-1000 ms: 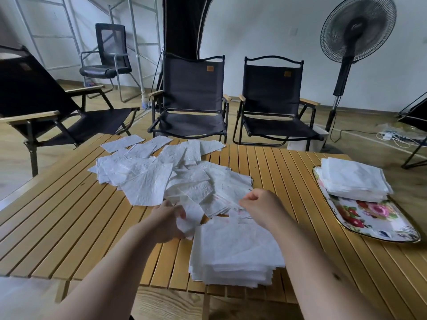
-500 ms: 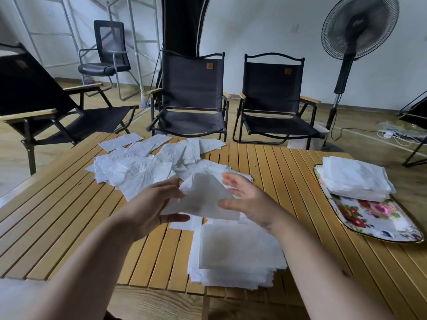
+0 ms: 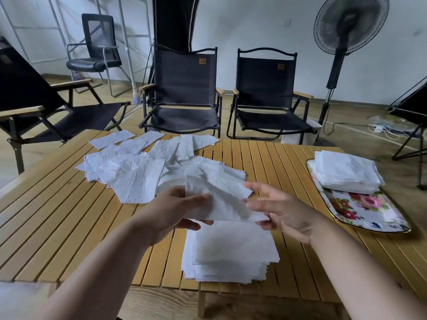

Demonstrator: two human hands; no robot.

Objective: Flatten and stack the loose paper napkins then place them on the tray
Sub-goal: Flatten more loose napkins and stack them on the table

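Your left hand (image 3: pixel 175 211) and right hand (image 3: pixel 279 211) each pinch one crumpled white paper napkin (image 3: pixel 221 199) above the flat white napkin stack (image 3: pixel 231 252) on the yellow wooden slat table (image 3: pixel 57 215), another white napkin stack (image 3: pixel 346 172) sits on the flowery tray (image 3: pixel 369 218), and a big loose napkin pile (image 3: pixel 143 167) waits.

White napkins (image 3: pixel 136 174), floral gold-rimmed tray (image 3: pixel 360 211), yellow slatted table (image 3: pixel 57 215).
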